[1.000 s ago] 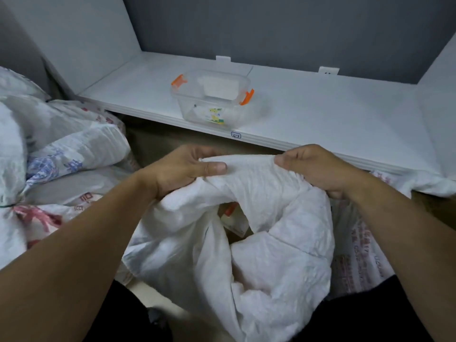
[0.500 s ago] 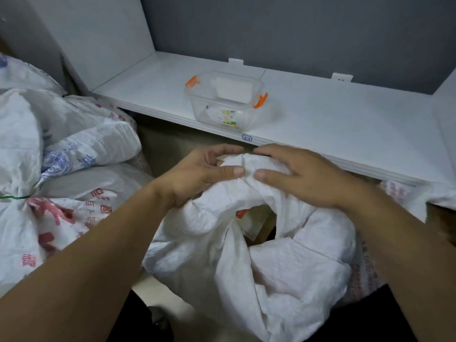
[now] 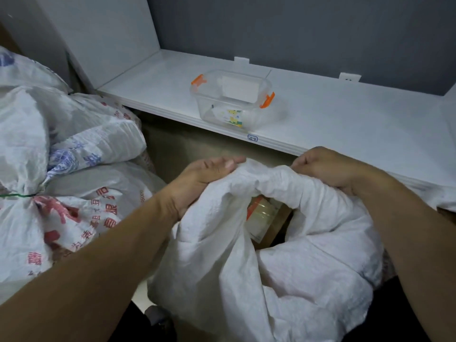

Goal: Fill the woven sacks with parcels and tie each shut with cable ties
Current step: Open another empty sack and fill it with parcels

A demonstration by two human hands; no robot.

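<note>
At six o'clock, below the shelf, the open white sack slumps, a taped parcel visible in its mouth. Left hand and right hand each clench the far rim at twelve o'clock. Woven cloth looks soft, crinkly, probably slippery; best gathered at the neck. Tied sacks lie at nine o'clock; a clear box sits on the shelf.
</note>
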